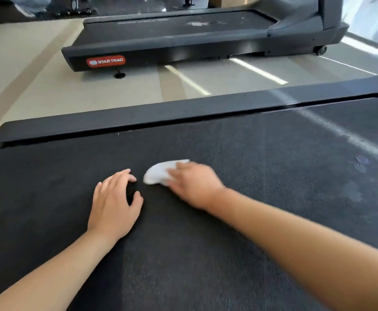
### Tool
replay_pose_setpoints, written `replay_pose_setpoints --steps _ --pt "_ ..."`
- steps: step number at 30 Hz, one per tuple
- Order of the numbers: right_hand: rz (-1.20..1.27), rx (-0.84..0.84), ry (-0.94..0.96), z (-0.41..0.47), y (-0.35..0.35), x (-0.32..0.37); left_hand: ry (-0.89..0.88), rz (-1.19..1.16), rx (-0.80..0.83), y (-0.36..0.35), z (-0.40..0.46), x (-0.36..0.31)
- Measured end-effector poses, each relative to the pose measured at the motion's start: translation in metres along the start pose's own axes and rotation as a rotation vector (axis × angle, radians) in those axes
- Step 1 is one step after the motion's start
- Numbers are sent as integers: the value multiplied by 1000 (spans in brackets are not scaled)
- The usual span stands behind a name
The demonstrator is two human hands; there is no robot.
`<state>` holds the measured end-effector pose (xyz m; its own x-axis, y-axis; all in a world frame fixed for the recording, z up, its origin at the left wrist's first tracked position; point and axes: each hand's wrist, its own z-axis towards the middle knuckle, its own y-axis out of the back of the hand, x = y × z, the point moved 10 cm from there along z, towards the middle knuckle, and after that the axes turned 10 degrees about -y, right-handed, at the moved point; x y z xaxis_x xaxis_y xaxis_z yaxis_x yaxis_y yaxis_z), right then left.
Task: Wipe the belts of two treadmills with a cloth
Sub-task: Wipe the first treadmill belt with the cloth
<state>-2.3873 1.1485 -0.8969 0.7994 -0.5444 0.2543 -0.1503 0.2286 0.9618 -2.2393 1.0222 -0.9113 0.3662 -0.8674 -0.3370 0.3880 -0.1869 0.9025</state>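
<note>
Head view: the right hand (192, 185), fingers pressed on the cloth (161, 171), wipes mid-belt (250, 176); left hand (114, 198) rests splayed. Next, likely the dusty right end.

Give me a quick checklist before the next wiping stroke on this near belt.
1. Cloth in hand: ok, right hand presses the white cloth on the near belt.
2. Left hand out of the stroke path: not ok, it rests just beside the cloth.
3. Marks left on near belt: not ok, pale smudges show at right.
4. Far treadmill belt clean: not ok, a whitish patch is visible.
5. Cloth dampness: cannot tell.
</note>
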Motion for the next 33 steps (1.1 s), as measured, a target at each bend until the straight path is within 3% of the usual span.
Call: replay_pose_setpoints --steps 4,6,8,16,19,21,24,27,30,33 --pt "-52 -154 -497 -23 64 -187 1 55 -18 2 -2 -4" --pt "-112 -166 -595 -52 77 -223 4 88 -21 3 -4 -7" --pt "-148 -106 -483 -81 66 -197 6 104 -14 1 -8 -8" --pt "115 63 276 -217 10 50 -75 59 151 -13 -37 -20" --pt "57 103 538 -228 6 76 -179 59 216 -7 -47 -31" --pt "57 77 414 -192 16 31 -262 67 276 -6 -60 -47" --pt "-18 -50 -115 -116 47 -111 -385 67 353 -13 -90 -78" --pt "-45 -184 -589 -108 77 -225 -414 53 380 -19 -100 -94" --pt "-129 -226 -610 -118 76 -215 -449 48 395 -22 -97 -104" --pt "-20 -150 -309 -135 60 -126 -442 38 372 -23 -83 -101"
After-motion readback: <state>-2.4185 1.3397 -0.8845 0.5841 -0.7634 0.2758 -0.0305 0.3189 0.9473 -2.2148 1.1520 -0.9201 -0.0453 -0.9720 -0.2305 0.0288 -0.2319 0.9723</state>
